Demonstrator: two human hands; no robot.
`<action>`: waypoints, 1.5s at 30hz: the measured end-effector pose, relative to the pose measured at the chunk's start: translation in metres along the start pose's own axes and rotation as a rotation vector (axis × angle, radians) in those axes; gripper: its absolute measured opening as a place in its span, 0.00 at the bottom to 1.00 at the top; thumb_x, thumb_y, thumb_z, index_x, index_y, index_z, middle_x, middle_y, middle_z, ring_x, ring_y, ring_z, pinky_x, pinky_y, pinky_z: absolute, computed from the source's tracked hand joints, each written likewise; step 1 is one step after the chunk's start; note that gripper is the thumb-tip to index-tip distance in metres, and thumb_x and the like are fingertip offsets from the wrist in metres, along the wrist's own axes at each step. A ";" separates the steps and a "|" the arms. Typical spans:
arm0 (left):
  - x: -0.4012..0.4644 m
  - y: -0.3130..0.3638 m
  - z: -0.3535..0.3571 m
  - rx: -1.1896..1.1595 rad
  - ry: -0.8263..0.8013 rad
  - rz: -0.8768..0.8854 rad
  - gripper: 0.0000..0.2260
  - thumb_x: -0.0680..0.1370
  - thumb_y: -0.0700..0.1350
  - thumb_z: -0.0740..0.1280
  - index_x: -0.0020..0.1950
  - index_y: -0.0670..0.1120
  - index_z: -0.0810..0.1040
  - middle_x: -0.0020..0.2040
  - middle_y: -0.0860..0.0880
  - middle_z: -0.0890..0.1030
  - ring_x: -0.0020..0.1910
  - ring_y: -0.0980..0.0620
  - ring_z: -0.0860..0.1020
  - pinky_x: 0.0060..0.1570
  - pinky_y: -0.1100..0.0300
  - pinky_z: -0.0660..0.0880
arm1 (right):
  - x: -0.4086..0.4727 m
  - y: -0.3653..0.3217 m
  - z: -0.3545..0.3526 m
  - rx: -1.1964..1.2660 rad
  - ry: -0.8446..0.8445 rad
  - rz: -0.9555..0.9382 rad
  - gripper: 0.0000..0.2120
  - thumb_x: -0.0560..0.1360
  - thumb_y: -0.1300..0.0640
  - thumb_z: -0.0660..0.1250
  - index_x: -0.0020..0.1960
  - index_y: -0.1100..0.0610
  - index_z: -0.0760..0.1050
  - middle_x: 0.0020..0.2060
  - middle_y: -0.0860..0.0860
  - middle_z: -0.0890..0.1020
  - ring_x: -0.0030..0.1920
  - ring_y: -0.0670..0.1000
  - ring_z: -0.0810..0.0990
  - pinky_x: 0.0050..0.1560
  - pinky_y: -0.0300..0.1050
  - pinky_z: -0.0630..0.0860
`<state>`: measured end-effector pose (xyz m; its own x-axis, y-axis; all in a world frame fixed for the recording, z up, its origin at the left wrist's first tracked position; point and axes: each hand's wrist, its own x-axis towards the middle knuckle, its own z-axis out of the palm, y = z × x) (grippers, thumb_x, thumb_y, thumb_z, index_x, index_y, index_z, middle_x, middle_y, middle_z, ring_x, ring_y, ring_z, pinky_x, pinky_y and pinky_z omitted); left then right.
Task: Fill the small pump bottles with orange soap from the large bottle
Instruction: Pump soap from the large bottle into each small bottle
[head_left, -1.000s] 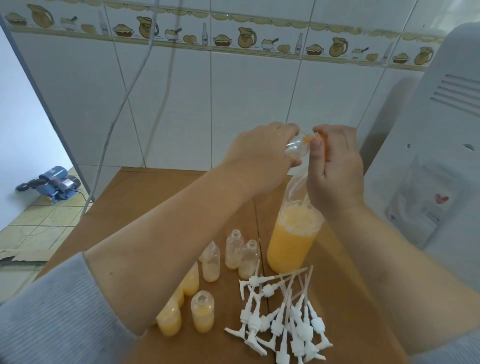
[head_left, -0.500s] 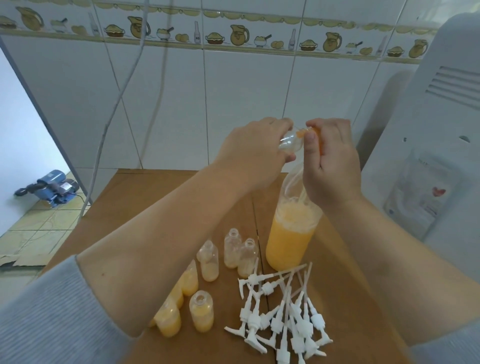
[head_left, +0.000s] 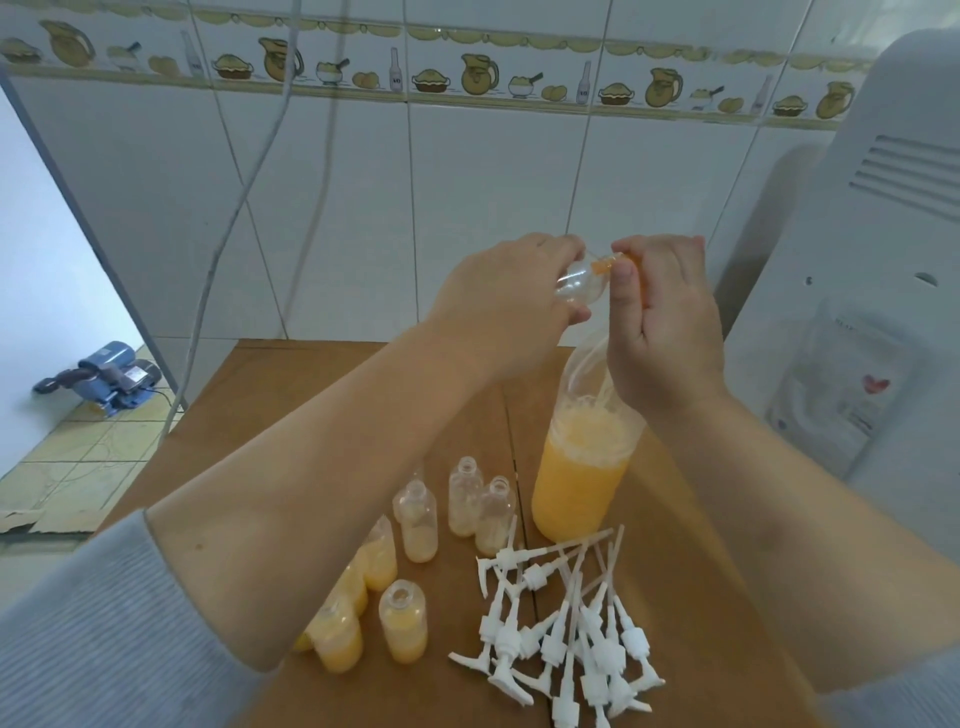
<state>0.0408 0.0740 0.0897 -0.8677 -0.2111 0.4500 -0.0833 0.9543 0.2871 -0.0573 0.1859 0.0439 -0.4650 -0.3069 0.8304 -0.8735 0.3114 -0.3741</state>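
Large bottle (head_left: 579, 467), clear plastic and roughly half full of foamy orange soap, is standing upright on the table (head_left: 691, 571), its upper part rising between the two hands. The right hand (head_left: 665, 332) is curling around the neck of the large bottle, thumb up at an orange fitting at its top; whether this is a cap or a spout cannot be told. The left hand (head_left: 504, 301) is gripping a small clear bottle (head_left: 579, 283), holding it tilted on its side with its mouth meeting that orange fitting, well above the table; this small bottle is looking empty, so the present step is judged to be the start of one more fill. On the table near the left forearm, several small bottles (head_left: 402, 629) are standing open and holding orange soap to varying heights, while three more (head_left: 467, 499), just beside the base of the large bottle, are showing only a pale residue at the bottom. A heap of white pump heads (head_left: 566, 623) is lying in front of the large bottle, none yet fitted. The task is therefore appearing about half done: some bottles are filled, several are awaiting soap, and all are lacking pumps. A white appliance (head_left: 857, 312) is standing at the right, against the tiled wall (head_left: 467, 208).
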 end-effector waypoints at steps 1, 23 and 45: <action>0.000 0.001 -0.002 0.000 0.011 0.008 0.15 0.78 0.52 0.64 0.64 0.51 0.70 0.55 0.55 0.75 0.49 0.53 0.73 0.49 0.58 0.70 | 0.001 -0.001 -0.002 0.004 0.006 -0.005 0.23 0.80 0.49 0.49 0.58 0.63 0.74 0.53 0.57 0.77 0.57 0.47 0.70 0.68 0.60 0.64; 0.002 -0.001 0.006 -0.024 0.012 0.030 0.16 0.77 0.51 0.66 0.63 0.49 0.71 0.55 0.54 0.76 0.52 0.51 0.74 0.51 0.56 0.71 | -0.005 0.007 0.012 -0.021 0.122 0.011 0.17 0.81 0.55 0.52 0.52 0.64 0.75 0.47 0.57 0.78 0.53 0.47 0.70 0.69 0.59 0.61; 0.004 -0.001 -0.003 -0.035 -0.024 0.002 0.19 0.76 0.54 0.66 0.66 0.51 0.70 0.58 0.54 0.75 0.55 0.52 0.74 0.51 0.58 0.69 | 0.000 -0.004 -0.008 -0.080 -0.066 0.022 0.24 0.81 0.47 0.47 0.60 0.61 0.73 0.56 0.55 0.76 0.60 0.50 0.70 0.72 0.57 0.57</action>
<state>0.0391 0.0712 0.0940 -0.8793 -0.2038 0.4305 -0.0647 0.9466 0.3159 -0.0528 0.1919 0.0490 -0.4951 -0.3566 0.7923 -0.8497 0.3891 -0.3558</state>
